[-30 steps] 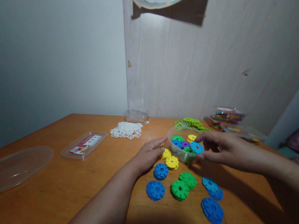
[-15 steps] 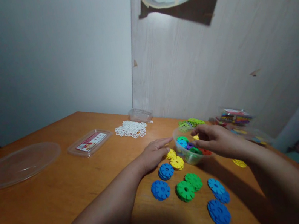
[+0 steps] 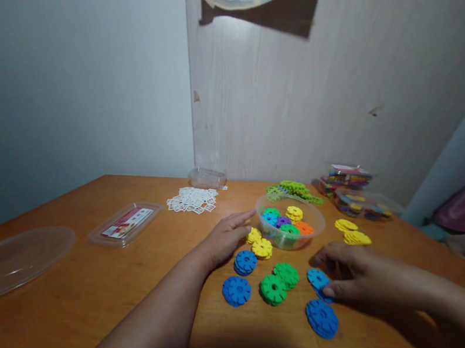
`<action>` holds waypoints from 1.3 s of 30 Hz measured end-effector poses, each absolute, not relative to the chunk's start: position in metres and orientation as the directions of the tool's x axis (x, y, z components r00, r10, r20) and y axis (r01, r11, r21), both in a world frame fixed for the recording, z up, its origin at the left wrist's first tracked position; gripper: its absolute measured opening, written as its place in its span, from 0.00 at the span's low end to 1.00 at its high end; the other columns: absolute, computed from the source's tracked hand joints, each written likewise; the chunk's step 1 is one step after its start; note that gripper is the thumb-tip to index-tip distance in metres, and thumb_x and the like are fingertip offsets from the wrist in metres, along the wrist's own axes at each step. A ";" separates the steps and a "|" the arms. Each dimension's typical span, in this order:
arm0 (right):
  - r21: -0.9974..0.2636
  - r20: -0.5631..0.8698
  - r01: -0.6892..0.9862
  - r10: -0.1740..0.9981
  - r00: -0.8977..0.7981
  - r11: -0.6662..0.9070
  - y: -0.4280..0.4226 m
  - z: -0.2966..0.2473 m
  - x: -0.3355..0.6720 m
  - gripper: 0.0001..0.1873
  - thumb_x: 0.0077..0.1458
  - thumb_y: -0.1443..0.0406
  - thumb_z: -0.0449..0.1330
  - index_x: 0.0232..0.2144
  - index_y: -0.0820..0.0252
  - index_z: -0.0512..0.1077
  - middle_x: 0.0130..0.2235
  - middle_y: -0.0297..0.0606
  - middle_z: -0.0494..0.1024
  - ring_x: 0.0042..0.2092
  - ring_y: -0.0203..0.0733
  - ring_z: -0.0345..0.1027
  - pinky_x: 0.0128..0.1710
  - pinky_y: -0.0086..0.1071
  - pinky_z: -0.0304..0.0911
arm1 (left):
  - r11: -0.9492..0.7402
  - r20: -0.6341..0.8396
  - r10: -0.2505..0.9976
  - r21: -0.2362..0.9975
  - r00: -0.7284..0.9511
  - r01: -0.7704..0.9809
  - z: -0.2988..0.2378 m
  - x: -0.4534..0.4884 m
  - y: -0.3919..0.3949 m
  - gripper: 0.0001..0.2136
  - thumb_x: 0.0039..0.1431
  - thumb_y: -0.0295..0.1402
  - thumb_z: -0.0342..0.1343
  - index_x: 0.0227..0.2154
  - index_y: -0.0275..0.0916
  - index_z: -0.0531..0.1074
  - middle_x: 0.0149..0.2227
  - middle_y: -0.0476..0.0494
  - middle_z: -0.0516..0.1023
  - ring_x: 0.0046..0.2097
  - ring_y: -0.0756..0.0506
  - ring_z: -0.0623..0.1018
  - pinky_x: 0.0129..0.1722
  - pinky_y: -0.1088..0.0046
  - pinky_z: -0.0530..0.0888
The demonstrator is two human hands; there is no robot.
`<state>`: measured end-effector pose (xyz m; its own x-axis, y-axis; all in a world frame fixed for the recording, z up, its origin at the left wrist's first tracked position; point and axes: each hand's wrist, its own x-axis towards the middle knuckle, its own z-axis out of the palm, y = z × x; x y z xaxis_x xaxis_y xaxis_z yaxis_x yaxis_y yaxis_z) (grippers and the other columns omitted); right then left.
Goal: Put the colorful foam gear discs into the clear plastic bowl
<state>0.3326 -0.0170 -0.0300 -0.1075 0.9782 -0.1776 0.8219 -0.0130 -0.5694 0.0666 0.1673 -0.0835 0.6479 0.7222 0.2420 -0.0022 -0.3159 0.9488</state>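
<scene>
My left hand [image 3: 229, 238] lies with fingers stretched out toward the wall of a clear round tub [image 3: 272, 239], its thumb beside some yellow notched discs [image 3: 261, 248]. Notched discs of several colours lie inside the tub. My right hand [image 3: 353, 272] is over the table at the right, thumb and forefinger apart beside a small pile of light blue discs [image 3: 318, 278]. Its thumb tip appears to touch that pile; nothing shows held between the fingers. Nearer me is a stack of blue discs [image 3: 322, 318]. Green discs [image 3: 274, 289] and other blue discs [image 3: 236, 290] stand in stacks between my arms.
A clear round lid [image 3: 20, 263], a labelled rectangular lid [image 3: 127, 223] and white lattice pieces [image 3: 193, 199] lie to the left. Behind are a clear box [image 3: 207, 177] and green pieces [image 3: 293, 189]. Yellow discs [image 3: 353, 232] and filled boxes [image 3: 346, 177] sit at the right.
My right hand has come from above the tub down toward me, to the light blue pile. My left hand stays by the tub. The view has shifted slightly right.
</scene>
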 end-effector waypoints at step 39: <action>-0.814 0.098 0.579 0.994 0.055 0.049 0.107 0.006 0.293 0.09 0.51 0.60 0.61 0.27 0.57 0.66 0.25 0.29 0.67 0.27 0.34 0.61 0.28 0.29 0.60 | -0.376 0.285 0.731 0.926 0.620 0.018 -0.084 0.065 0.165 0.26 0.54 0.31 0.57 0.59 0.43 0.73 0.65 0.42 0.68 0.65 0.36 0.67 0.66 0.53 0.63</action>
<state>0.2932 0.1074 0.0060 0.0546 0.9937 0.0982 0.5792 0.0485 -0.8137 0.0650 0.1652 -0.0844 0.6195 0.7314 0.2851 0.0177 -0.3761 0.9264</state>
